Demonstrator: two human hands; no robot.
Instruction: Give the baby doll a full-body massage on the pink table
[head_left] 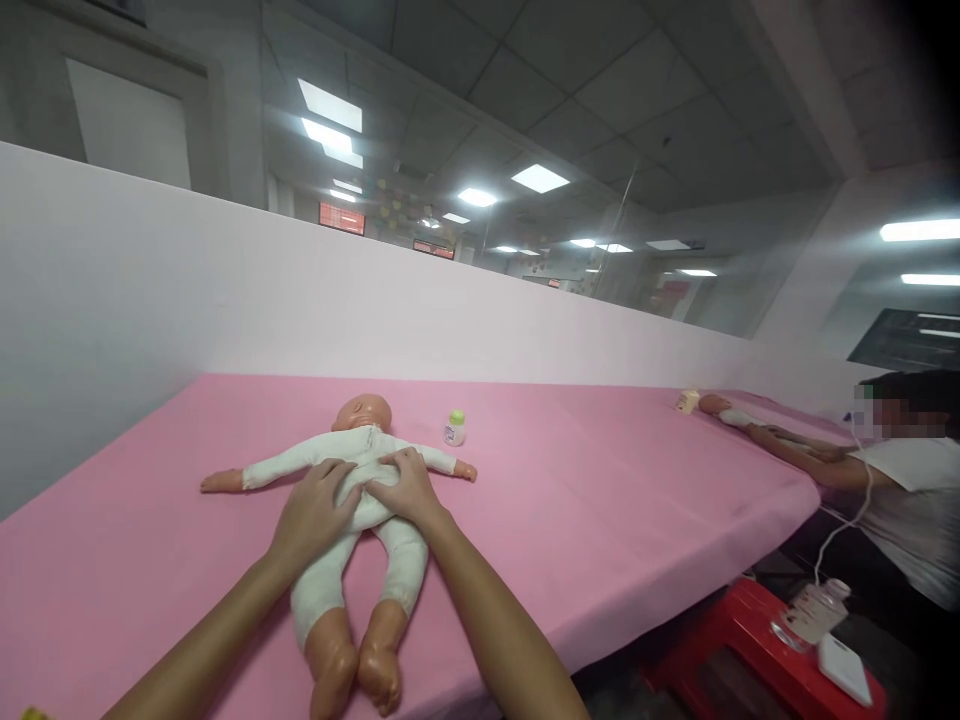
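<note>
While hands [318,508] touch the doll [363,446], a green-capped bottle [454,430] stands nearby.

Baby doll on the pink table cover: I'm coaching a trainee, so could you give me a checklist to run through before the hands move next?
1. Baby doll laid out with both arms spread: ok.
2. Left hand and right hand both on its torso: ok.
3. Green-capped bottle upright, apart from the doll: ok.
4. Doll's feet clear of the near edge of the pink table cover: cannot tell; the frame cuts off there.
5. Hand pressure light: cannot tell; one picture does not show force.
</note>
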